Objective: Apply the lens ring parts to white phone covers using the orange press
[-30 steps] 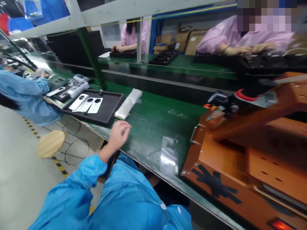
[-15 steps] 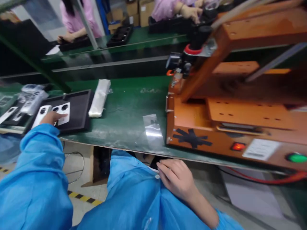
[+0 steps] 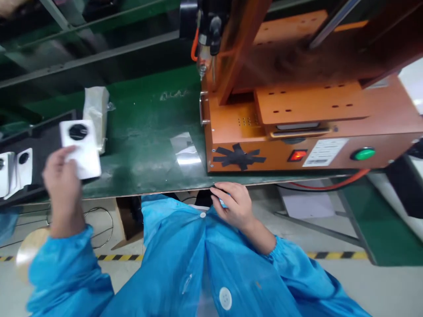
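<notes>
My left hand (image 3: 64, 178) grips a white phone back cover (image 3: 86, 152) by its lower left side, thumb and fingers pinching it. The cover has a big dark round camera area near its top and is lifted above the bench, tilted slightly. Left of it, more white covers (image 3: 24, 169) stand in a black tray (image 3: 46, 132). My right hand (image 3: 234, 204) is at the bench's front edge, in front of my body. Its fingers are curled, with a small dark bit at the fingertips that I cannot make out.
An orange press machine (image 3: 231, 127) with a lit red switch (image 3: 297, 155) and green button (image 3: 362, 153) fills the right of the green bench (image 3: 142, 132). A white wrapped bundle (image 3: 95, 108) lies behind the raised cover. A clear film piece (image 3: 186, 149) lies left of the machine.
My left hand has lifted a white cover out of the black tray and brought it rightward. My right hand stays near the bench edge. The view has swung down and right.
</notes>
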The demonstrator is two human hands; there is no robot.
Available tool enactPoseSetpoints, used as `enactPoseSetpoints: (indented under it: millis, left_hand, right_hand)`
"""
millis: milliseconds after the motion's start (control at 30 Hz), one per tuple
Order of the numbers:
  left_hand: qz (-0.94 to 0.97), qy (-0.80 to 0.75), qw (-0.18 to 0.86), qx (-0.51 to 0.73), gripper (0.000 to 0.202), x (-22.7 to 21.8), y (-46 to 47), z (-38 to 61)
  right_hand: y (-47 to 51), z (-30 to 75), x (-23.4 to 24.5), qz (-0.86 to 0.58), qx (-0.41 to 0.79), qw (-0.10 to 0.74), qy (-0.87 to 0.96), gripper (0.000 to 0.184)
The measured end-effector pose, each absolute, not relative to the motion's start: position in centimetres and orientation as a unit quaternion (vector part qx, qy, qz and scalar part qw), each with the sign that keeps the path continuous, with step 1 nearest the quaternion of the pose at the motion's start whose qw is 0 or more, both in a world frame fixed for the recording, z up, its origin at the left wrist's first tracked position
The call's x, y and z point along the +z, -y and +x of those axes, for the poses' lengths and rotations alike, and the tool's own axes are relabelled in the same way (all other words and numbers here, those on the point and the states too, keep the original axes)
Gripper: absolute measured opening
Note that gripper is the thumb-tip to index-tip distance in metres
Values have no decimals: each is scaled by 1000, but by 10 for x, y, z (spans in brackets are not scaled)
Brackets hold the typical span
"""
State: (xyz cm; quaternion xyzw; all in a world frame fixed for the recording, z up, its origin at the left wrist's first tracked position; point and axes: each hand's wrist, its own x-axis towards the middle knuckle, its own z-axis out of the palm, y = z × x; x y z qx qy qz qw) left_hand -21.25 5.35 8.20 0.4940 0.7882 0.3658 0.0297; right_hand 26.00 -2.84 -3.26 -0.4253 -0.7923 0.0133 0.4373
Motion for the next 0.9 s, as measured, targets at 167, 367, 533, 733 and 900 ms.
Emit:
enactPoseSetpoints:
  millis: [167,367,533,733,900]
  left_hand:
    - [554,-770,77,308,52,28,-33,-122]
    - [706,-667,-20,238,41,26,-57,-48]
    - [801,-561,146,146,52,12,-87,0]
    - [795,-550,186,178,39,15,-57,-30]
    - [770,-555,198,246,11,15,-47,-29]
  right_hand:
    - [26,266,-37,-433,9,436,789,29]
    - [27,270,-35,-431,13,439,789,24]
    - [28,261,-21,-415,35,445,793,27]
    - [13,219,8,-409,105,427,800,27]
    - [-27,176,16,-456,66,294,837,36]
